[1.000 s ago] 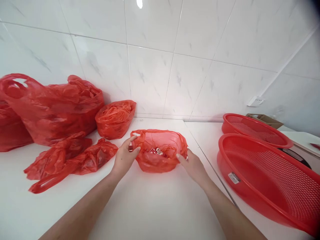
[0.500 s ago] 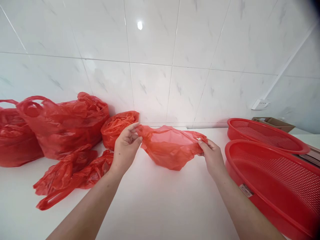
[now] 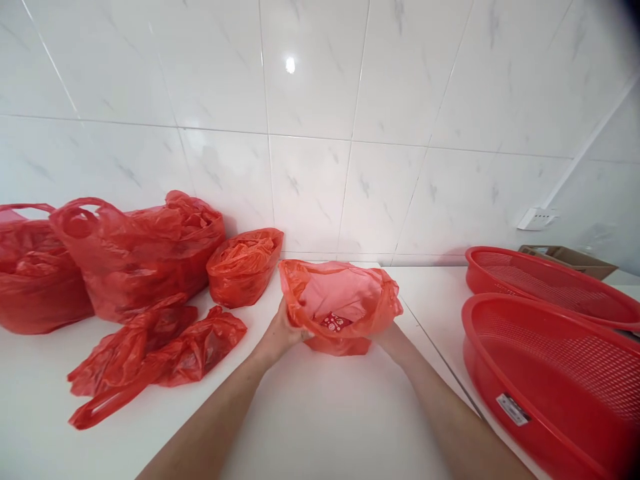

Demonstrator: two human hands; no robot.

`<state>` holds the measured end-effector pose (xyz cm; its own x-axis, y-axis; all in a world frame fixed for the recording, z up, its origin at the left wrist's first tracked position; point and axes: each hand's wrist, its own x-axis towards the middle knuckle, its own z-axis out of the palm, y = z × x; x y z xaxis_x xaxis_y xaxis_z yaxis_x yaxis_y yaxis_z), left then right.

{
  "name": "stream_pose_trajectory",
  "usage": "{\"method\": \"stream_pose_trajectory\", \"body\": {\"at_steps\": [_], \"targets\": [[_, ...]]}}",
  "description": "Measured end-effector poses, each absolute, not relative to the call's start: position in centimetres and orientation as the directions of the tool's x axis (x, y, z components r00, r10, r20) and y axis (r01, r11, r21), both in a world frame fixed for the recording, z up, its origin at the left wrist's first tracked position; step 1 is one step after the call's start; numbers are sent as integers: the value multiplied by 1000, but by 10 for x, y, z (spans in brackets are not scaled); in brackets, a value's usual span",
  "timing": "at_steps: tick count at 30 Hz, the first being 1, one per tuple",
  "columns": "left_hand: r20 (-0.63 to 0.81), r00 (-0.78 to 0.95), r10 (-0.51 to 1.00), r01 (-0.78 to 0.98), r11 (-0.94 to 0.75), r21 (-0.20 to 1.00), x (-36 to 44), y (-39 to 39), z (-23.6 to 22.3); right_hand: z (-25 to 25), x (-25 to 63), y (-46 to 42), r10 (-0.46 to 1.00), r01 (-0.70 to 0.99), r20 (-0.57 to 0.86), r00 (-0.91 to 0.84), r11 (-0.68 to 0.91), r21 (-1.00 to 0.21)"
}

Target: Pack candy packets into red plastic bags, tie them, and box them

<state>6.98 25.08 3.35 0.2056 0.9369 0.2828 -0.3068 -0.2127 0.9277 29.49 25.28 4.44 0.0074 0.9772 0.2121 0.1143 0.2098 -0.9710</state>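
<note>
A thin red plastic bag point(image 3: 345, 283) hangs with its mouth spread wide just over the white table. Down inside it shows a small red thing with a white pattern point(image 3: 335, 321); its kind I cannot make out. My left hand point(image 3: 285, 333) grips the bag's left side, thumb toward the front and the other fingers mostly hidden. On the opposite side my right hand point(image 3: 387, 335) holds the bag from below and outside, its fingers covered by the plastic.
Several filled red plastic bags point(image 3: 145, 253) stand along the tiled wall at left. Crumpled red bags point(image 3: 165, 353) lie before them. To the right are two red mesh baskets point(image 3: 540, 400), a brown cardboard box point(image 3: 575, 261) and a wall socket point(image 3: 537, 219).
Half a second ago the bag was stretched flat between my fingertips. Its mouth is now spread, the patterned thing shows inside, and both hands have moved lower and closer together on its sides.
</note>
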Motion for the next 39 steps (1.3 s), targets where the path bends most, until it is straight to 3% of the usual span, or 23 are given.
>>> {"method": "stream_pose_trajectory", "body": {"at_steps": [2,5,9,13,19,24,29,34,39], "targets": [[180,147,973,-323,-124,938,81,257,31,48,289,259,980,26,192,-49,193,-981],[-58,74,996,-466,86,881,82,266,19,39,289,268,996,-266,70,-54,54,-963],[-180,7,984,-646,142,750,69,272,3,12,299,277,1000,-541,8,5,10,-841],[-136,81,987,-679,154,717,63,270,0,2,304,275,998,-531,-16,-62,-47,-846],[-45,229,972,-695,196,691,66,265,2,13,285,262,952,-470,24,-306,-130,-873],[-171,138,976,-727,217,652,68,268,0,16,271,262,967,-554,-39,-251,-177,-813],[-182,96,979,-737,193,648,68,271,0,13,274,266,965,-648,-27,-262,-197,-736],[-202,81,976,-726,197,659,69,273,-1,14,279,266,980,-573,-94,-174,-179,-800],[-226,61,972,-734,197,650,70,273,0,12,277,266,972,-480,-105,-211,-196,-855]]}}
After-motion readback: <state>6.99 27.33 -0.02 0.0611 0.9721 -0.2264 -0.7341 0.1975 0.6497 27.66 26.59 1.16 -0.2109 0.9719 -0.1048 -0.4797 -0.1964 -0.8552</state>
